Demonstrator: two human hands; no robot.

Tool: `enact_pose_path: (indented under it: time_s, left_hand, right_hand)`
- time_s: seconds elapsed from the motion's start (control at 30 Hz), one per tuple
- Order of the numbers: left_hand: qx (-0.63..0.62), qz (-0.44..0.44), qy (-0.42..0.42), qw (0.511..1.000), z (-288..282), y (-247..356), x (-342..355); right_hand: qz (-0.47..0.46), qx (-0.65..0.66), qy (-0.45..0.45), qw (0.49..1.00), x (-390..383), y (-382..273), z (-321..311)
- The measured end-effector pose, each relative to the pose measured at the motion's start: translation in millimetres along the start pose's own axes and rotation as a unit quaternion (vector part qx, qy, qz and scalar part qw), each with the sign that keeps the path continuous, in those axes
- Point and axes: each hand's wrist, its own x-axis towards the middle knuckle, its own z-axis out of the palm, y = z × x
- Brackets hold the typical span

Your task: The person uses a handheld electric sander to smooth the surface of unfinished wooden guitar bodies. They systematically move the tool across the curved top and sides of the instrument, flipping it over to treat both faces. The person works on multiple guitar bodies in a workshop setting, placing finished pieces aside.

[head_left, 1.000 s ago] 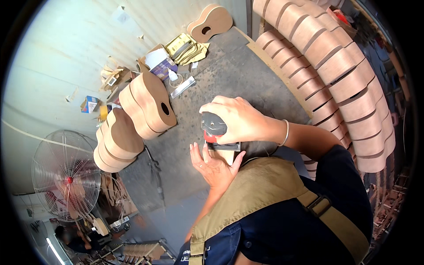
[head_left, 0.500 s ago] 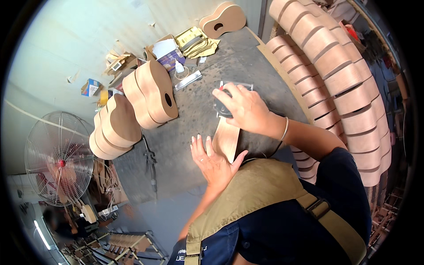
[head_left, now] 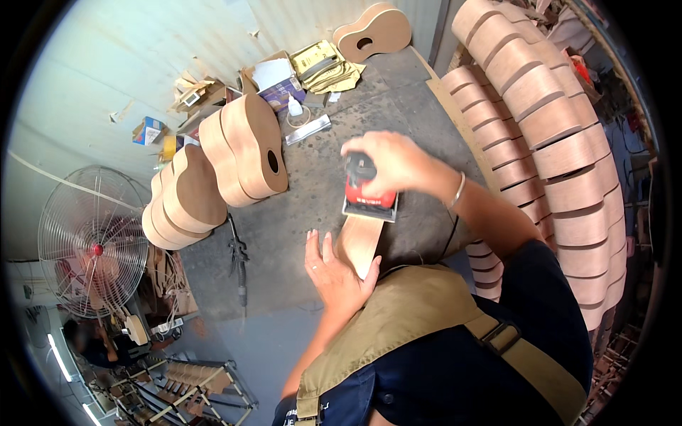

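Note:
My right hand (head_left: 399,165) is wrapped over the top of a red and black palm sander (head_left: 369,190). The sander's flat base lies across the far part of a pale wooden piece (head_left: 361,240) and hides that end. Toward me the piece narrows to a point. At this near end my left hand (head_left: 337,281) holds the wood, its fingers along the left side and its thumb by the right edge. A dark worktable (head_left: 302,220) lies beneath.
Small guitar bodies (head_left: 245,145) stand at the table's left, and another guitar body (head_left: 373,34) leans at the back. Curved wooden parts (head_left: 568,188) are stacked on the right. A black air gun (head_left: 239,266) lies near the left edge. Beyond it stands a fan (head_left: 94,241).
The sander has slid toward me along the wooden piece, and its red front now shows. My right hand has moved with it. My left hand stays at the near end.

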Motion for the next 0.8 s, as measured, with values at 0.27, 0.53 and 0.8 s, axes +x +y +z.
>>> enact_pose_path:
  time_s: [0.27,0.53,0.8]
  left_hand:
    - [0.047,-0.02,-0.025,0.998,-0.2,13.3,1.2]
    - [0.105,-0.116,-0.3,0.941,-9.1,30.9,46.1]
    - [0.051,-0.091,-0.383,0.918,76.2,0.2,146.9]
  right_hand:
    - [0.258,0.336,-0.142,0.895,55.2,160.9,15.2]
    - [0.168,0.101,0.045,0.98,-23.1,163.5,3.8]
    - [0.202,0.081,0.251,0.943,-154.3,101.1,-18.5]
